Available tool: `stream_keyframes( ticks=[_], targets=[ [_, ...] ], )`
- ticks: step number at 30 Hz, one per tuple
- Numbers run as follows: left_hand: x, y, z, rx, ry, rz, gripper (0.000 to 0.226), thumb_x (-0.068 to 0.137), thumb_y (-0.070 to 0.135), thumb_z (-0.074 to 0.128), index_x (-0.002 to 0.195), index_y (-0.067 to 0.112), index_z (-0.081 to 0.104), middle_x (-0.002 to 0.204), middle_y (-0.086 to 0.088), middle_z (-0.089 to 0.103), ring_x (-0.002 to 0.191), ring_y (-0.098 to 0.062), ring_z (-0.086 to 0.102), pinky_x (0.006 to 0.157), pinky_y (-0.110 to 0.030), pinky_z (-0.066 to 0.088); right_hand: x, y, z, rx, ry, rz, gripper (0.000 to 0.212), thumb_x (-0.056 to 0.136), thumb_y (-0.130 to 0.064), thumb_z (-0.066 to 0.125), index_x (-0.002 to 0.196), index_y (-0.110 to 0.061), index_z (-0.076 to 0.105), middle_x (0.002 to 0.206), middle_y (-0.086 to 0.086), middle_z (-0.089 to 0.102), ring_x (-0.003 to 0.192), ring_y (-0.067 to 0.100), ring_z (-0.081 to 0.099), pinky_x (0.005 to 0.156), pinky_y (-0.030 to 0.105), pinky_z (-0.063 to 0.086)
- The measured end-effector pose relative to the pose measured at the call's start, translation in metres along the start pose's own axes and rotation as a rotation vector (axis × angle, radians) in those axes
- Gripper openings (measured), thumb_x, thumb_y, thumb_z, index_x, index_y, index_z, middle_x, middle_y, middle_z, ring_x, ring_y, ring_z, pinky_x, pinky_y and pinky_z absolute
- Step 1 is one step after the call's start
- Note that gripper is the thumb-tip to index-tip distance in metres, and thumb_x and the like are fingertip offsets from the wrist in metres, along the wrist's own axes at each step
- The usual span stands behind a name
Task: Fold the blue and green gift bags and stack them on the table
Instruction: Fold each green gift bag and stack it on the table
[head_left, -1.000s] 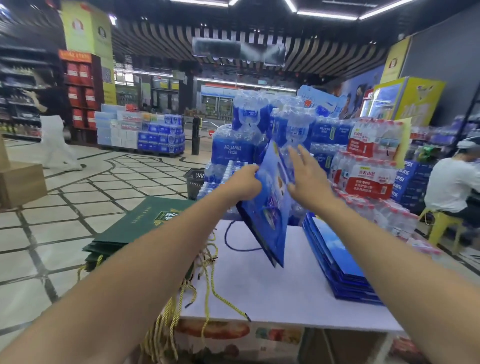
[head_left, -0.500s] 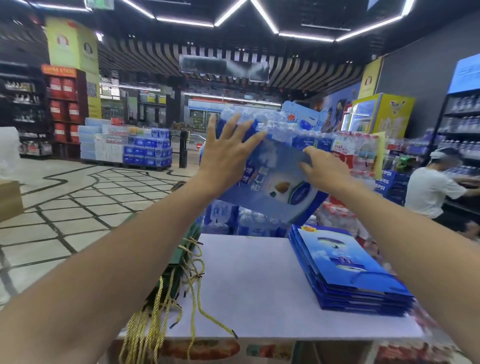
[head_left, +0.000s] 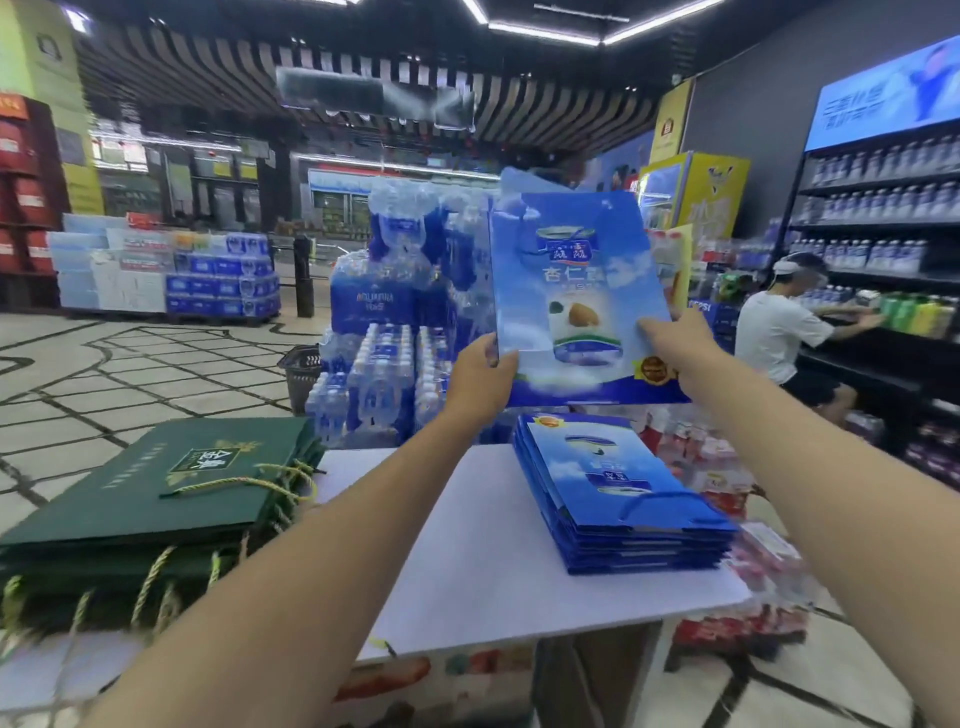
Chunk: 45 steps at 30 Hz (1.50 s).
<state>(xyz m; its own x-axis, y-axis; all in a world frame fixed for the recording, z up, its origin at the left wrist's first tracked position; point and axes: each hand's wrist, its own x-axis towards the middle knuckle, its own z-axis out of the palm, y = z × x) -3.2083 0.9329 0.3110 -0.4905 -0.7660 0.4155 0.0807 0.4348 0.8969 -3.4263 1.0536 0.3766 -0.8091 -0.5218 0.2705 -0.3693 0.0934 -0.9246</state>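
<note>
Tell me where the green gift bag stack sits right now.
Head view: the green gift bag stack lies at the left edge of the white table, opposite the blue gift bag stack on the right.

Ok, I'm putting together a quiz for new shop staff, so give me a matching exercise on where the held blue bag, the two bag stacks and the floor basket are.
Things:
1. held blue bag
2. blue bag stack
3. green bag stack
4. black basket

Places:
A. flat at the left, gold cords hanging
B. on the floor beyond the table
C. upright in the air, gripped at its lower corners by the left hand and right hand
D. flat on the table's right side

Pairs: 1-C, 2-D, 3-A, 4-B
</note>
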Motion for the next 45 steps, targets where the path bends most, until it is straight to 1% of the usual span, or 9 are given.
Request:
stream_keyframes(
  ticks=[4, 11, 15, 22, 26, 32, 39, 42, 45],
  targets=[
    [0.001, -0.034, 0.045, 0.072, -0.083, -0.085, 0.041, 0.078, 0.047, 0.058, 0.104, 0.018, 0.073, 0.095, -0.008, 0.078, 0.089, -0.030, 0.075, 0.081, -0.053, 0.062, -0.002, 0.047, -0.029, -0.246, -0.034, 0.108, 0.090, 0.073, -0.036, 0.090, 0.144, -0.005, 0.045, 0.133, 0.008, 0.053, 0.120, 0.034, 0.057, 0.098, 0.051, 0.050],
    [-0.044, -0.090, 0.090, 0.278, -0.198, -0.253, 0.032, 0.094, 0.044, 0.068, 0.104, 0.014, 0.074, 0.093, -0.002, 0.072, 0.097, -0.030, 0.069, 0.077, -0.035, 0.050, -0.020, 0.133, -0.037, -0.434, -0.099, 0.213, 0.056, 0.093, -0.016, 0.074, 0.136, 0.002, 0.044, 0.114, 0.014, 0.054, 0.082, 0.023, 0.054, 0.064, 0.033, 0.042],
    [-0.067, -0.115, 0.101, 0.409, -0.224, -0.317, 0.051, 0.093, 0.056, 0.063, 0.125, 0.016, 0.067, 0.123, -0.002, 0.069, 0.111, -0.025, 0.066, 0.092, -0.037, 0.053, -0.028, 0.166, -0.036, -0.638, -0.153, 0.226, 0.055, 0.091, -0.031, 0.075, 0.131, -0.001, 0.054, 0.127, 0.018, 0.061, 0.112, 0.035, 0.060, 0.090, 0.041, 0.050],
    [-0.071, -0.121, 0.102, 0.447, -0.239, -0.330, 0.056, 0.097, 0.057, 0.059, 0.142, 0.023, 0.051, 0.133, -0.001, 0.066, 0.113, -0.020, 0.064, 0.090, -0.037, 0.054, -0.029, 0.183, -0.031, -0.697, -0.221, 0.253, 0.047, 0.094, -0.029, 0.069, 0.130, 0.002, 0.062, 0.134, 0.020, 0.063, 0.119, 0.035, 0.060, 0.099, 0.041, 0.048],
    [-0.060, -0.120, 0.093, 0.557, -0.209, -0.270, 0.058, 0.099, 0.060, 0.051, 0.144, 0.025, 0.052, 0.131, 0.001, 0.065, 0.114, -0.021, 0.064, 0.094, -0.038, 0.053, -0.032, 0.171, -0.025, -0.843, -0.161, 0.161, 0.050, 0.092, -0.036, 0.062, 0.137, -0.016, 0.055, 0.140, 0.011, 0.055, 0.127, 0.035, 0.051, 0.098, 0.043, 0.046],
    [-0.046, -0.100, 0.040, 0.773, -0.195, -0.004, 0.056, 0.101, 0.047, 0.055, 0.153, 0.031, 0.042, 0.151, 0.001, 0.050, 0.133, -0.022, 0.052, 0.104, -0.047, 0.051, -0.050, 0.135, 0.026, -0.928, -0.145, -0.183, 0.050, 0.092, -0.036, 0.061, 0.141, -0.026, 0.054, 0.147, 0.004, 0.049, 0.136, 0.030, 0.043, 0.103, 0.047, 0.040],
    [-0.059, -0.072, -0.091, 1.062, -0.088, 0.257, 0.045, 0.099, 0.034, 0.056, 0.144, 0.029, 0.054, 0.145, 0.003, 0.054, 0.136, -0.022, 0.046, 0.105, -0.044, 0.044, -0.089, 0.084, 0.126, -0.829, -0.285, -0.406, 0.048, 0.090, -0.032, 0.063, 0.137, -0.025, 0.059, 0.142, 0.005, 0.054, 0.132, 0.030, 0.046, 0.102, 0.047, 0.043],
    [-0.071, -0.070, -0.162, 1.175, -0.009, 0.258, 0.039, 0.100, 0.038, 0.052, 0.137, 0.029, 0.061, 0.142, 0.003, 0.057, 0.132, -0.022, 0.050, 0.103, -0.045, 0.047, -0.112, 0.064, 0.177, -0.746, -0.347, -0.441, 0.047, 0.089, -0.030, 0.063, 0.135, -0.023, 0.060, 0.139, 0.007, 0.056, 0.129, 0.031, 0.049, 0.101, 0.047, 0.044],
    [-0.084, -0.075, -0.230, 1.297, 0.006, 0.052, 0.049, 0.098, 0.055, 0.037, 0.134, 0.031, 0.060, 0.144, 0.003, 0.056, 0.134, -0.024, 0.050, 0.107, -0.049, 0.045, -0.140, 0.046, 0.227, -0.686, -0.451, -0.487, 0.047, 0.092, -0.033, 0.064, 0.137, -0.023, 0.058, 0.141, 0.004, 0.054, 0.131, 0.028, 0.048, 0.105, 0.048, 0.043]
  ],
)
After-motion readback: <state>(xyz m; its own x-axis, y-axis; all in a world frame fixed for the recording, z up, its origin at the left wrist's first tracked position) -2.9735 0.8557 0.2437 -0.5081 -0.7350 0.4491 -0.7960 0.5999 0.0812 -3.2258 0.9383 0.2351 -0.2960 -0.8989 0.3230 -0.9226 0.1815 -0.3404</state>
